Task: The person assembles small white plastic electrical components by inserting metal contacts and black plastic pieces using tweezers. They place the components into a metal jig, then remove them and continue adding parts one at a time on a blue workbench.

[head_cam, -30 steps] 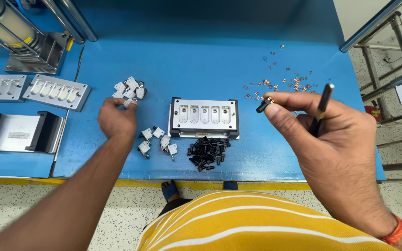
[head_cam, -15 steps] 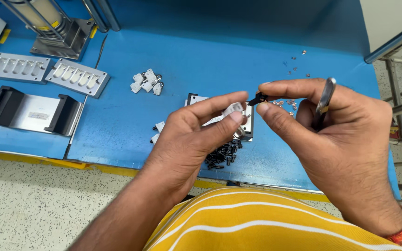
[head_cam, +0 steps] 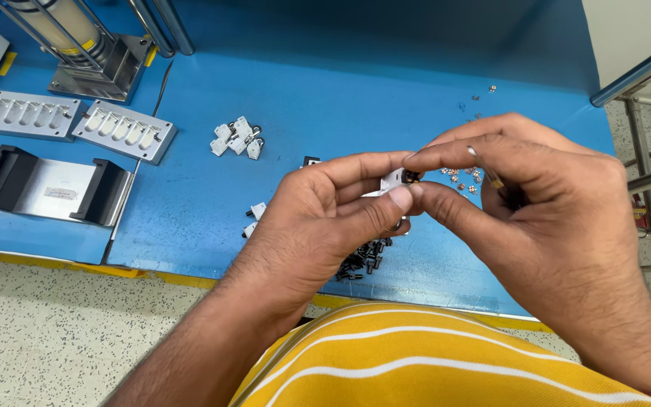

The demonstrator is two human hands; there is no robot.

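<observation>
Since half a second ago the hands have drawn closer together and the view has dipped a little left; the white part, then just meeting the right fingers, is now pinched between both hands over the counter [head_cam: 386, 83].

The counter's yellow front edge runs just below the wrists, with speckled floor beyond it on the left. Open blue surface lies ahead of the hands and toward the far edge. To the left are a cluster of white parts [head_cam: 236, 138], two grey trays [head_cam: 77, 124] and a black-ended holder [head_cam: 50, 187].

The left hand [head_cam: 325, 218] is curled, thumb and forefinger closed on the small white part [head_cam: 395, 181]. The right hand [head_cam: 544, 211] meets it from the other side, thumb and forefinger tips pressed on what seems to be a tiny dark piece at the part's end, though it is too small to be sure. A slim tool [head_cam: 485, 166] is tucked among the right fingers. Black parts [head_cam: 363, 260] lie below the hands, small metal bits [head_cam: 461, 175] behind them.
</observation>
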